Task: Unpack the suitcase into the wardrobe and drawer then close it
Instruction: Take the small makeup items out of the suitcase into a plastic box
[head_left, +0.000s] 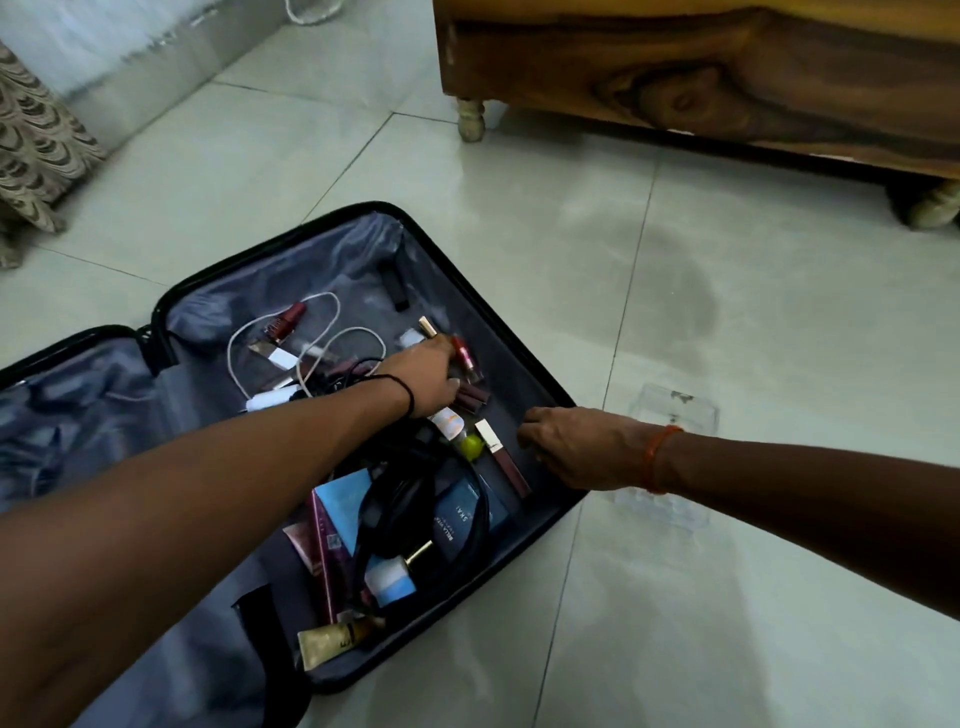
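A: Item one, suitcase (524, 364). Position?
B: Open flat on the tiled floor (727, 571), grey lining up. Right half holds the loose goods.
A: Contents, right half?
B: White cable (234, 353), looped. Lipsticks (470, 395), several, dark red, in a cluster. Black cord (415, 483), coiled. Blue box (460, 519). Gold tube (327, 644) at the near edge. Green-capped bottle (470, 447).
A: Left hand (423, 382)?
B: Reaching into the suitcase, fingers curled down on the lipsticks, gripping some of them. Black band on the wrist.
A: Right hand (576, 447)?
B: Resting at the suitcase's right rim, fingers curled under; whether it holds anything, cannot tell. Orange thread on the wrist.
A: Surroundings?
B: Clear box (675, 415) on the floor, just beyond the right wrist. Wooden furniture (727, 78) on short legs, far side.
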